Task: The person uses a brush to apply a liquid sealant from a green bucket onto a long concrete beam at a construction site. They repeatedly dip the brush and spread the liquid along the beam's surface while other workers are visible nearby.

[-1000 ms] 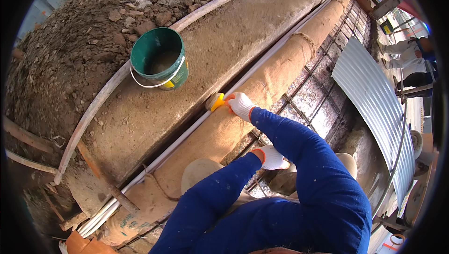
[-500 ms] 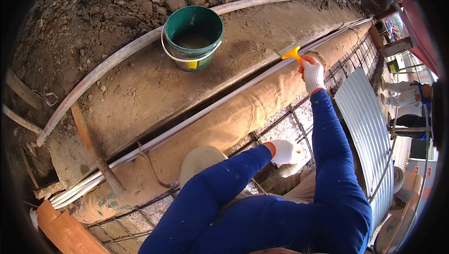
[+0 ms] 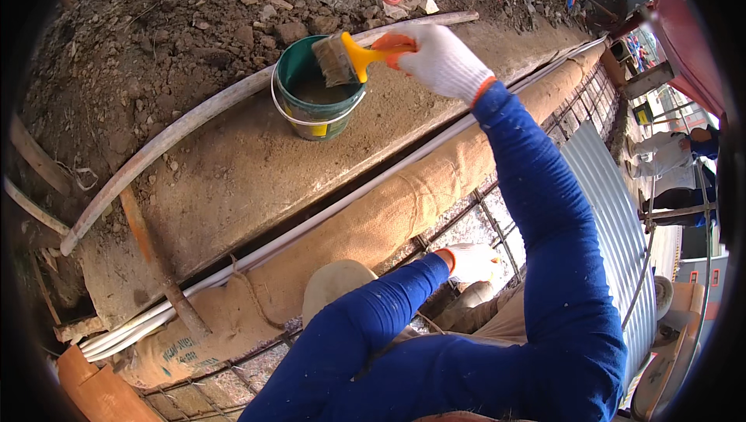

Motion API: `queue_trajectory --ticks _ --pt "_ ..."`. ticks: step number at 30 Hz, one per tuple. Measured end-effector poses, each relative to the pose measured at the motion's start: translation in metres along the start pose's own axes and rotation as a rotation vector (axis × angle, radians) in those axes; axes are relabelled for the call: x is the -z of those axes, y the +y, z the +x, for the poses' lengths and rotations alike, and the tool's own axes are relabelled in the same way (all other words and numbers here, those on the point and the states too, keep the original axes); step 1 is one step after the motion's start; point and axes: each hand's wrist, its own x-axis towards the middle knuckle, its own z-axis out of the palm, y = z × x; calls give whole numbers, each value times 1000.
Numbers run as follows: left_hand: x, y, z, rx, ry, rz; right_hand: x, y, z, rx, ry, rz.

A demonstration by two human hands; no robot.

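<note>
A wide flat paintbrush [image 3: 359, 57] with a yellow handle and pale bristles is pinched in my right hand [image 3: 435, 57], which wears a white glove with an orange palm. Its bristles hang over the open mouth of a green bucket [image 3: 315, 116], which has a white wire handle and murky liquid inside. The bucket stands on a brown concrete ledge [image 3: 233, 181]. Lower down, my left hand [image 3: 472, 262], gloved alike, is curled near my leg above the steel bar grid. What its fingers hold, if anything, is hidden.
A long roll wrapped in burlap [image 3: 373, 224] runs diagonally past me, beside white pipes [image 3: 287, 228]. Corrugated metal sheet [image 3: 610, 228] lies to the right. A curved pole [image 3: 179, 123] borders rocky soil [image 3: 179, 41]. Another person [image 3: 667, 165] is at the far right.
My right hand has moved left and up from the burlap roll to the bucket, carrying the paintbrush over its mouth. My left hand stays in nearly the same place.
</note>
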Motion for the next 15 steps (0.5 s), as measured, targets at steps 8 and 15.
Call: queue_trajectory --ticks 8,15 --pt "-10 -50 18 -221 67 404 -91 -20 65 3 -292 -462" --pt "-8 -63 28 -193 -6 513 -109 -17 79 47 -307 -534"
